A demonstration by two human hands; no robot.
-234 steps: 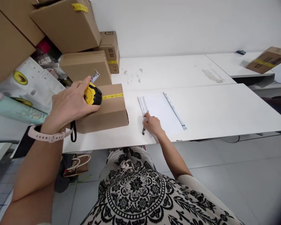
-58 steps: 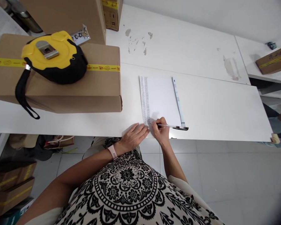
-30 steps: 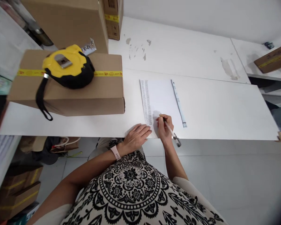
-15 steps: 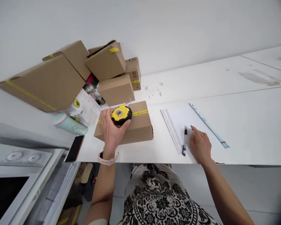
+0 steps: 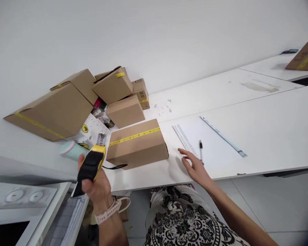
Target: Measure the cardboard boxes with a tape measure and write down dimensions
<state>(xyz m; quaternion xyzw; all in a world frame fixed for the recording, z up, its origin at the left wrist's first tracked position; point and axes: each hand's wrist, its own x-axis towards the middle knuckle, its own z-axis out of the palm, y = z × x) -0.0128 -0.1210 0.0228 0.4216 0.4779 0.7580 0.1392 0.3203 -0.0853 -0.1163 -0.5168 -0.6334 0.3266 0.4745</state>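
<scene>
Left of taped box (image 5: 137, 143), my left hand (image 5: 97, 186) clamps tape measure (image 5: 91, 166); right hand (image 5: 196, 167) open, empty; pen (image 5: 201, 149) parked on sheet (image 5: 215, 145).

Box (image 5: 137, 143) on worktop (image 5: 272, 136), stacked boxes (image 5: 113, 85) behind it, sheet (image 5: 215, 152) to its right with pen (image 5: 201, 149) on top, tape measure (image 5: 91, 165) held before it at left.

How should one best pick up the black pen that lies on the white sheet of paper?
Probably pinch the thin black pen at mid-barrel from above, fingers closing across its width. It lies flat on the white paper sheet, both long sides free, and the open right hand is just left of it. The left hand holds the yellow-and-black tape measure.
</scene>
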